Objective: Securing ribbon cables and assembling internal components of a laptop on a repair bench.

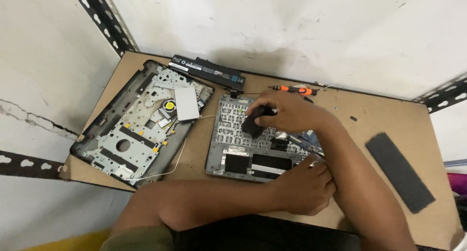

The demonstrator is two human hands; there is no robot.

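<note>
I'm looking down on a small brown desk (389, 114) pushed into a white corner. My right hand (287, 112) reaches across to the upturned keyboard panel (233, 134), and its fingers are curled tight around a small dark brush-like tool (253, 123), tip pressed on the key backing near the panel's middle. My left hand (304, 187) crosses under the right forearm and sits at the panel's near right corner; the fingers are folded in against the edge, but whether they pinch anything I cannot tell.

The panel's long axis runs left to right, parallel to the desk's near edge, and it lies right under both hands, the right hand nearer its centre.

To the left, apart from the panel, lies the gutted laptop base (138, 124), angled with its long side running away from me, a thin white wire (180, 156) trailing toward the panel. Behind both, against the wall, a black battery pack (206, 72). Just beyond the right hand, an orange-handled screwdriver (294, 90). Far right, a dark foam strip (399, 170) lies slanted, well apart, with bare desk between it and my arm. That's the open room; the left side is crowded.
</note>
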